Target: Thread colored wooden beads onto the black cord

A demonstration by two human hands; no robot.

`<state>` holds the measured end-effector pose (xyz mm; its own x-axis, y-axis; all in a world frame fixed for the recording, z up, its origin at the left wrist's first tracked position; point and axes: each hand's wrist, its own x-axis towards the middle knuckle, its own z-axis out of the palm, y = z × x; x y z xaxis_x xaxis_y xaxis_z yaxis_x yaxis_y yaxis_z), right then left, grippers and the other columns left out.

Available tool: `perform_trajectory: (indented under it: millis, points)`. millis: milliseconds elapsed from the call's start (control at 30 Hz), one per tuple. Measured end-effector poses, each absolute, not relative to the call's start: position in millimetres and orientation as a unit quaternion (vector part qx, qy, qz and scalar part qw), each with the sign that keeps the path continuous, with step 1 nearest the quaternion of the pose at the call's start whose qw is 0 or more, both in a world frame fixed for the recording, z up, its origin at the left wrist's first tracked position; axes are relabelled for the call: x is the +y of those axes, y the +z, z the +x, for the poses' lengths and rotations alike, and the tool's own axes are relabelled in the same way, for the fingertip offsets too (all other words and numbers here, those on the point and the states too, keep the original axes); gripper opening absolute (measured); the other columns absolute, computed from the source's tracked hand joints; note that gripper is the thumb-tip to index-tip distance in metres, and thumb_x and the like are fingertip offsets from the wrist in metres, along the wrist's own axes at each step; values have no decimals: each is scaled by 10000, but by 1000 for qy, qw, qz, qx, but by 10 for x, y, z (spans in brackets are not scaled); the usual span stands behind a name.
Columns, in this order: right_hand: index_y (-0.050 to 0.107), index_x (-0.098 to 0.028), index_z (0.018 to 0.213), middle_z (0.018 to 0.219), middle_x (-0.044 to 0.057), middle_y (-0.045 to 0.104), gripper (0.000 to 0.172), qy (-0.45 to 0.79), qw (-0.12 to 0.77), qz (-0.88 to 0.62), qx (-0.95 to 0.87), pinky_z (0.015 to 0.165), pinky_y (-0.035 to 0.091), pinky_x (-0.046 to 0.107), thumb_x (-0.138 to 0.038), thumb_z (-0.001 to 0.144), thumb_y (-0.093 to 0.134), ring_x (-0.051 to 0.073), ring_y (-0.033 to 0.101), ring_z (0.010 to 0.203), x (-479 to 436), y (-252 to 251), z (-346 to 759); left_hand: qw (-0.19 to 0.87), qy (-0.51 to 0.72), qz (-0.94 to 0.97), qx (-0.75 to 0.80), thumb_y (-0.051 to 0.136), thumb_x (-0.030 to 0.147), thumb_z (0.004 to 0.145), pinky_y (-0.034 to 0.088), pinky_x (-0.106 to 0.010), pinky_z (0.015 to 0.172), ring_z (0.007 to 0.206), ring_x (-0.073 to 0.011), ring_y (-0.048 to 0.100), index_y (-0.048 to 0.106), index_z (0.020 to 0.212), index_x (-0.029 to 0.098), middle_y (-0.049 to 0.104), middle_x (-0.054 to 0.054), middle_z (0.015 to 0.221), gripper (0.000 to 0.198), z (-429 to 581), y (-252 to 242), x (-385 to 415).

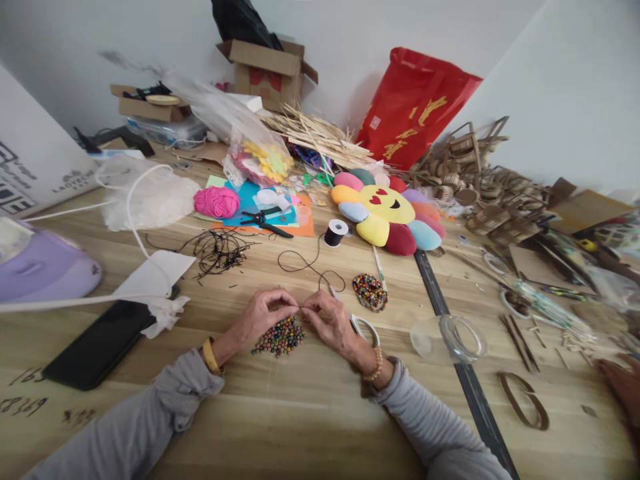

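Note:
A loose pile of small multicoloured beads point(281, 337) lies on the wooden table. Above its left edge, my left hand point(265, 315) pinches thumb and finger on something thin, too small to make out. My right hand point(329, 320) pinches close beside it, fingertips nearly meeting the left ones. A thin black cord point(300, 263) curls on the table beyond my hands, near a white spool of black cord point(336, 233). To the right of the spool lies a coiled strand of beads point(370, 293). White-handled scissors point(367, 328) are partly hidden behind my right hand.
Tangled black cords point(220, 252), pliers point(267, 221), pink yarn point(217, 202) and a flower cushion point(387, 210) lie beyond. A black phone point(97, 343) is at left. A clear container point(430, 339) and tape roll point(463, 339) are at right. Another person's hand point(623, 383) shows at the right edge.

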<state>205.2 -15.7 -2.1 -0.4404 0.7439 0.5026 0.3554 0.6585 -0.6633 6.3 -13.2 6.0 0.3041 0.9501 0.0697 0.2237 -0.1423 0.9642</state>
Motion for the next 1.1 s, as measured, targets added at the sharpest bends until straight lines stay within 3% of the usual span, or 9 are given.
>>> perform_trajectory:
  millis: [267,1100]
  points:
    - [558,-208,839,745,0,574,140,239,419,-378,-790,613,464,269,-243,964,505,140,549,676,-160,-41,2055,337,363,754,432,654,147,822,458,-337,799,829,-207,586,707,749,164,679,-53,771,92,87,-21,-135]
    - [553,-207,843,749,11,580,135,248,399,-379,-797,620,457,268,-236,964,501,143,551,676,-171,0,2056,242,266,828,429,653,166,851,417,-363,838,862,-222,562,725,778,181,666,-51,800,103,-84,-154,-24]
